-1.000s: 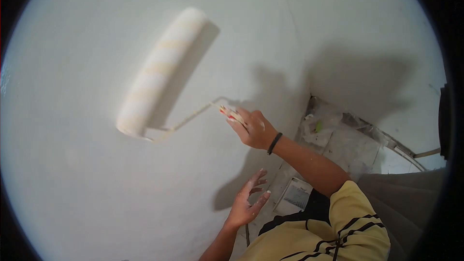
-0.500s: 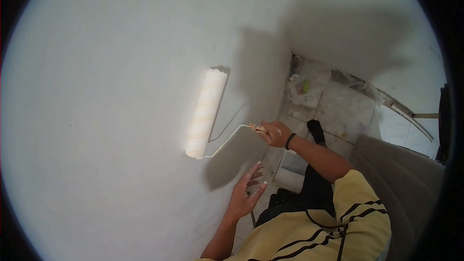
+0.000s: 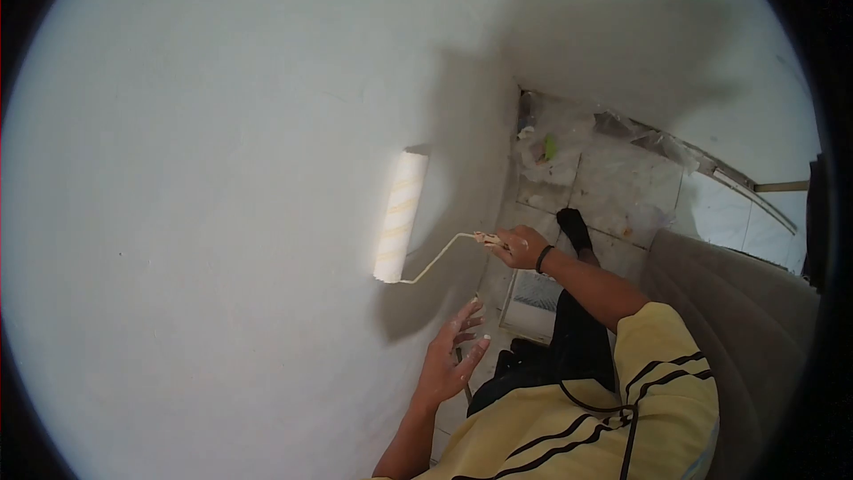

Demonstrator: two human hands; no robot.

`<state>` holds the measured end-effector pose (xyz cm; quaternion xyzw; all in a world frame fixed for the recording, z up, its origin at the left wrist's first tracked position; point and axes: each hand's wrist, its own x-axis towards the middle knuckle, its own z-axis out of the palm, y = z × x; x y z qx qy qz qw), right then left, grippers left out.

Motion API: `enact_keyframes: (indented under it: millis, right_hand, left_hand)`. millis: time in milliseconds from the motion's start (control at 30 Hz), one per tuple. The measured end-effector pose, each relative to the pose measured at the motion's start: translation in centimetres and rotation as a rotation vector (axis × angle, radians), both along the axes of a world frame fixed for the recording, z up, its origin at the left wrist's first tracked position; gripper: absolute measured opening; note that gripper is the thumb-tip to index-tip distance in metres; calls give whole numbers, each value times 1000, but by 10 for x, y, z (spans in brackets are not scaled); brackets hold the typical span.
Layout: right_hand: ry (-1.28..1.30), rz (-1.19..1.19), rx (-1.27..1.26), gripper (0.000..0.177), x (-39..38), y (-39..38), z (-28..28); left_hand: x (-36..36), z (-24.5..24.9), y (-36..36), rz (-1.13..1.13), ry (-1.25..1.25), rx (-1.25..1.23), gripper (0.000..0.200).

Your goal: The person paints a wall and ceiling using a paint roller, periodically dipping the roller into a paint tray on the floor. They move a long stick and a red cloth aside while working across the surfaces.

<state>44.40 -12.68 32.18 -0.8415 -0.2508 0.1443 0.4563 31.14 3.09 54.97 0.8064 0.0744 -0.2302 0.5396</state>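
A paint roller (image 3: 401, 218) with a white, yellow-streaked sleeve lies against the pale wall (image 3: 222, 169). Its bent wire frame runs to a paint-smeared handle, and my right hand (image 3: 522, 247) is closed around that handle. A dark band circles my right wrist. My left hand (image 3: 455, 356) is held up near the wall below the roller, fingers apart and flecked with white paint, with nothing in it. On the floor beside my leg sits a paint tray (image 3: 533, 302) with a ridged grey area and white paint, partly hidden by my dark trousers.
Clear plastic sheeting (image 3: 657, 147) and a small green item (image 3: 549, 148) lie on the tiled floor by the corner. A grey-brown padded piece of furniture (image 3: 711, 302) stands at the right. My dark-covered foot (image 3: 575, 229) is on the tiles.
The roller has shifted to the right along the wall, and my right hand has moved slightly right and down with it. My left hand has stayed nearly still.
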Motion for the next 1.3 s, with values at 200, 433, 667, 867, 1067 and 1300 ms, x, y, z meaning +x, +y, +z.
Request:
enact_keyframes:
  millis: [200,433,667,867,1067,1300]
  right_hand:
    - [-94,-39,190,30,23,47,44]
    - [-215,-26,414,28,70,101,150]
    - [-254,13,363,28,93,105,135]
    - [-194,-9,211,29,65,79,37]
    - [-96,-18,7,31,40,40,-29]
    - [-34,23,-240,38,27,-3,-52]
  left_hand:
    - [8,3,4,-100,34,48,56]
    - [16,-2,19,-283,107,51,53]
    - [15,-5,23,-358,188,44,52]
    - [2,-31,29,-341,237,-28,55]
    - [13,-50,34,-377,236,-11,55]
    - [25,-56,36,-352,263,-27,53]
